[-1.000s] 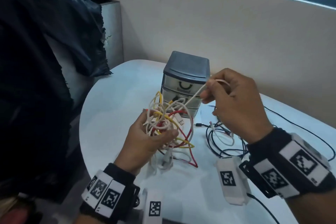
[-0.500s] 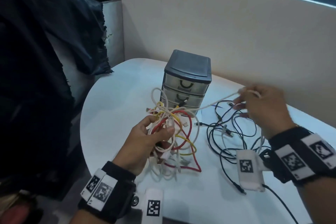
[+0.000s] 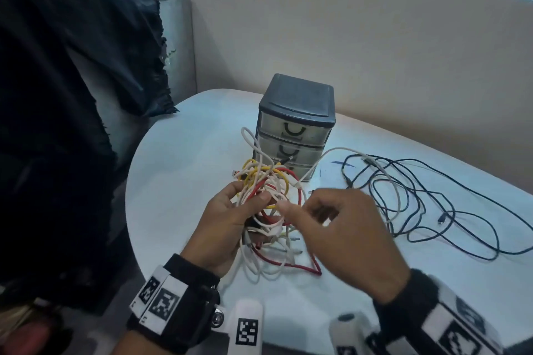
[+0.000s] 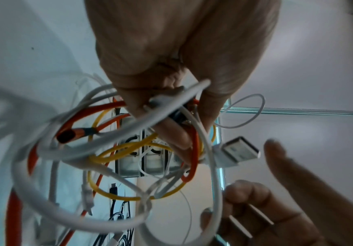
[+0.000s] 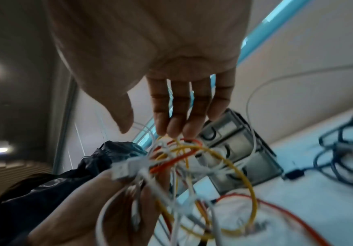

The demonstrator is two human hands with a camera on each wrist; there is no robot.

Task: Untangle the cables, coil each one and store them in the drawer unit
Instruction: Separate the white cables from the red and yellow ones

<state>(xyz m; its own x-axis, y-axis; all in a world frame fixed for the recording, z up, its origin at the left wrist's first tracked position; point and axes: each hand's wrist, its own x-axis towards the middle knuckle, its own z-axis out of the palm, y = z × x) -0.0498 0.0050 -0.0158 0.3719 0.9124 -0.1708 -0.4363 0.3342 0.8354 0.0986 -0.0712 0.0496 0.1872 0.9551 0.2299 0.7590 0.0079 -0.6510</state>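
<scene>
Gripping a knotted bundle of white, yellow and red cables [image 3: 266,196] above the white desk [image 3: 178,164], left hand [image 3: 227,228] with fingers [image 4: 171,133] curled round the strands and a silver USB plug [image 4: 240,152] jutting beside them. Right hand [image 3: 346,233] just beside the bundle, fingers [image 5: 179,116] straight and loosely together, tips brushing the topmost loops, holding nothing. Behind the bundle, one grey plastic drawer unit [image 3: 297,124] with three translucent drawers. To the right, thin dark cables [image 3: 432,202] and one white cable [image 3: 395,181] sprawled loose on the desk.
</scene>
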